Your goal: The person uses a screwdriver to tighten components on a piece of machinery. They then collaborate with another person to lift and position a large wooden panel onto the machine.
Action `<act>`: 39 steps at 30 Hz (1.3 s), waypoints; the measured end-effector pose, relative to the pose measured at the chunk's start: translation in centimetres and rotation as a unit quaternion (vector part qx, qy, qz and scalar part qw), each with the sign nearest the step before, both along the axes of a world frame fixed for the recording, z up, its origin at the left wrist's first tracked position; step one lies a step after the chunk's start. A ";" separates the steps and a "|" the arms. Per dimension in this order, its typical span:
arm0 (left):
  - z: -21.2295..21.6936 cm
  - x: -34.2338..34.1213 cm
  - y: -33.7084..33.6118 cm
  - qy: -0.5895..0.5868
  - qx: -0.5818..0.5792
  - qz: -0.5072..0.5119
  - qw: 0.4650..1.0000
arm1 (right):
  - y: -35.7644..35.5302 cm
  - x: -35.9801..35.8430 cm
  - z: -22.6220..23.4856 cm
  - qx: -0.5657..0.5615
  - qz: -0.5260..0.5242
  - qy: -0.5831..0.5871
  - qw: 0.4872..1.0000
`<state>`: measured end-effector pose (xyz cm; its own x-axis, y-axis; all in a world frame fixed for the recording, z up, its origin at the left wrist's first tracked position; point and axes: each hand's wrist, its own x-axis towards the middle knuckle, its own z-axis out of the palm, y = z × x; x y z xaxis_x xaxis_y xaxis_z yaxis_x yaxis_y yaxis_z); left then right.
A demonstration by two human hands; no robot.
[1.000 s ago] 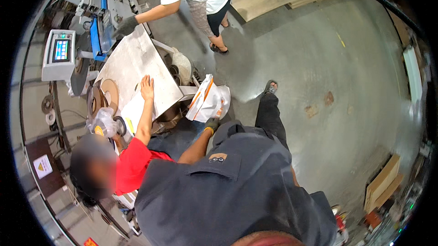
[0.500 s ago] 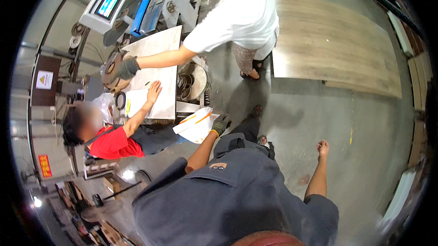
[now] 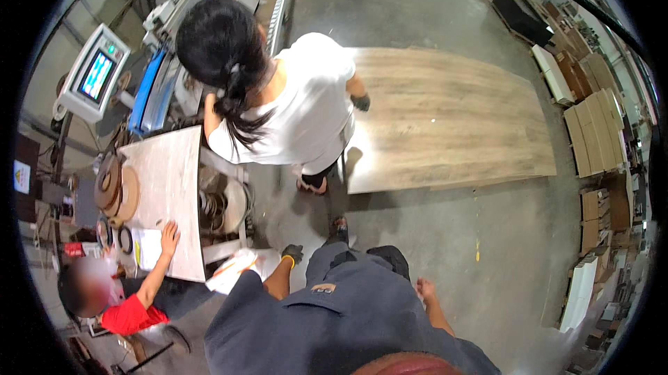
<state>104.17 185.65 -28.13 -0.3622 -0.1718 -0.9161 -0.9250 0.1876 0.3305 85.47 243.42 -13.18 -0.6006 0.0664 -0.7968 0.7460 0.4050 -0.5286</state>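
Low at my left side hangs my left hand (image 3: 292, 252), in a dark glove with a yellow cuff. It is near a white bag-like bundle with an orange stripe (image 3: 235, 268); I cannot make out how its fingers lie or whether it touches the bundle. On the other side, my bare right hand (image 3: 424, 289) is loosely closed beside my body, with nothing visible in it. To the left, a pale board-topped table (image 3: 182, 184) carries brown round discs (image 3: 115, 184), a black ring (image 3: 125, 238) and a white paper sheet (image 3: 147, 246).
A person in white (image 3: 299, 107) stands ahead, between the blue-edged machine (image 3: 149, 90) and a large wood-grain panel stack (image 3: 445, 117). A person in red (image 3: 136, 314) rests a hand on the table. A control screen (image 3: 96, 77) stands far left; cardboard stacks (image 3: 595, 135) line the right.
My view has shifted, showing more of the right side. The person in white has turned away from the table, arm withdrawn from the discs. Both my hands appear closer to my body.
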 end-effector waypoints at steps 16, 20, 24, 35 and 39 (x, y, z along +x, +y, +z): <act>8.0 -15.1 2.4 0.156 -0.181 0.076 0.968 | -9.5 -30.1 -0.5 -0.126 0.175 0.120 0.969; 9.4 -11.3 6.9 0.084 -0.119 0.345 0.927 | -13.7 -35.8 1.4 -0.178 0.206 0.047 0.961; 12.2 -11.4 13.2 0.089 -0.106 0.467 0.873 | -12.2 -39.6 -0.8 -0.151 0.256 -0.017 0.955; 14.5 -8.3 26.9 0.105 -0.306 0.351 0.879 | -9.3 -44.7 -12.2 -0.069 0.396 -0.116 0.908; 13.4 -0.2 33.1 0.017 -0.400 0.128 0.907 | -14.1 -42.9 -12.0 -0.154 0.415 -0.108 0.890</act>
<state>103.98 218.71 -14.76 -0.2420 -0.8599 -0.4494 -0.9640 0.1605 0.2120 42.57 229.28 -25.14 -0.1722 -0.5709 -0.8027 0.3552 0.7241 -0.5912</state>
